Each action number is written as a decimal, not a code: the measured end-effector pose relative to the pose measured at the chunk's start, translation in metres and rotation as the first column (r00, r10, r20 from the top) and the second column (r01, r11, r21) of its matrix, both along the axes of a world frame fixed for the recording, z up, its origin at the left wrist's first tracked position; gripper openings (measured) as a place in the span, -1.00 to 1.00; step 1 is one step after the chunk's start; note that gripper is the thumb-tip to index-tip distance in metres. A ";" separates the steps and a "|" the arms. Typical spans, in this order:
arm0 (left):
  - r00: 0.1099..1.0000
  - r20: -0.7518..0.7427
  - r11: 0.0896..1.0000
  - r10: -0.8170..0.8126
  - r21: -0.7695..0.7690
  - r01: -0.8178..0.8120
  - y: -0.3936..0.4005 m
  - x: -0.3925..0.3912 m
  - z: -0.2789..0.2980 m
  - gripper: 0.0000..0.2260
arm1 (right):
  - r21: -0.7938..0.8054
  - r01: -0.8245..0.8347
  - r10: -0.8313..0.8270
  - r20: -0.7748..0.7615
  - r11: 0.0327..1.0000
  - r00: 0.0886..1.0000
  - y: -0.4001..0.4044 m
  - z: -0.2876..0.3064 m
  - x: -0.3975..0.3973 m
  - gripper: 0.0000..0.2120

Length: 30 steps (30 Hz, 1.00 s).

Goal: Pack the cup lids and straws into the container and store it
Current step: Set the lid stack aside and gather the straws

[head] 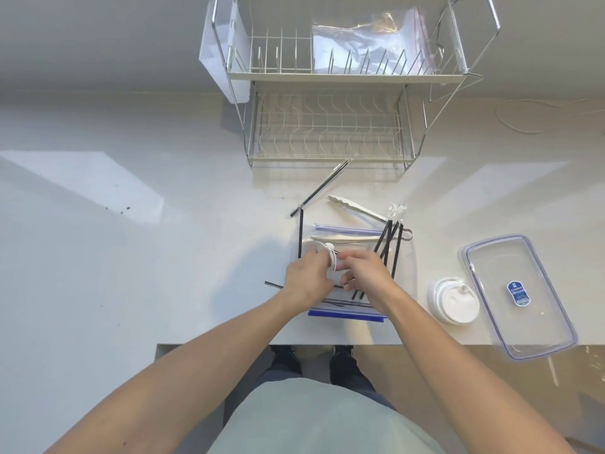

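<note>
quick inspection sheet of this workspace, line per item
surface: pale counter, a few dark specks at its left
job's things: black straws scattered over zip bags; one straw apart, near the rack; stack of white cup lids beside the clear container, which looks to hold no lids or straws
clutter: white tongs; crumpled wrapper
grippers: left hand and right hand together on a white lid; the fingers' exact grip is unclear
cables: thin cord on the counter, far right
surroundings: two-tier wire dish rack with a clear plastic bag on its top tier
</note>
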<state>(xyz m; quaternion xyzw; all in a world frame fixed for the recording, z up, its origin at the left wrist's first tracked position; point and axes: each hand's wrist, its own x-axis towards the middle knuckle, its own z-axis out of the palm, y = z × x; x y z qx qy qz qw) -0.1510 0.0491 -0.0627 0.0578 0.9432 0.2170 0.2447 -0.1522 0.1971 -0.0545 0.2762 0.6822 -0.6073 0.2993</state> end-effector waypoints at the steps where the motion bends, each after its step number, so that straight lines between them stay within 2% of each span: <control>1: 1.000 -0.023 1.000 0.004 0.017 -0.003 -0.002 0.000 0.004 -0.81 | -0.036 0.021 -0.021 0.000 0.999 1.000 0.001 0.005 0.001 -0.71; 3: 0.999 -0.025 0.998 0.026 0.065 -0.025 -0.006 -0.001 0.011 -0.84 | -0.100 0.020 -0.020 -0.007 0.995 1.000 0.001 0.014 0.001 -0.72; 5: 0.996 0.029 0.987 0.081 0.139 -0.085 -0.010 -0.003 0.019 -0.87 | -0.078 0.011 -0.014 -0.047 0.997 0.999 0.002 0.022 0.000 -0.76; 8: 0.980 0.134 0.925 0.150 0.331 -0.187 -0.017 -0.011 0.035 -0.86 | 0.075 0.075 -0.060 -0.192 0.994 0.980 0.008 0.028 -0.001 -0.82; 10: 0.969 0.205 0.852 0.134 0.475 -0.218 -0.020 -0.018 0.046 -0.83 | 0.195 0.150 -0.092 -0.276 0.969 0.957 0.019 0.029 0.001 -0.89; 12: 0.948 0.306 0.766 0.086 0.589 -0.259 -0.022 -0.025 0.056 -0.84 | 0.263 0.181 -0.091 -0.321 0.948 0.943 0.030 0.032 0.006 -0.86; 14: 0.921 0.390 0.689 0.020 0.662 -0.296 -0.021 -0.030 0.062 -0.82 | 0.212 0.191 -0.116 -0.322 0.958 0.939 0.042 0.035 0.013 -0.82; 17: 0.891 0.452 0.635 -0.035 0.699 -0.329 -0.012 -0.033 0.064 -0.79 | 0.034 0.229 -0.209 -0.300 0.973 0.931 0.062 0.037 0.025 -0.84; 21: 0.916 0.401 0.689 -0.016 0.669 -0.280 0.026 -0.030 0.058 -0.78 | -0.022 0.347 -0.340 -0.272 0.937 0.900 0.099 0.036 0.047 -0.85; 24: 0.927 0.376 0.711 -0.021 0.657 -0.250 0.070 -0.021 0.053 -0.82 | 0.039 0.450 -0.423 -0.275 0.892 0.863 0.126 0.030 0.066 -0.88; 30: 0.971 0.234 0.841 -0.051 0.534 -0.085 0.168 0.004 0.035 -0.72 | 0.108 0.598 -0.557 -0.262 0.794 0.788 0.184 0.012 0.105 -0.94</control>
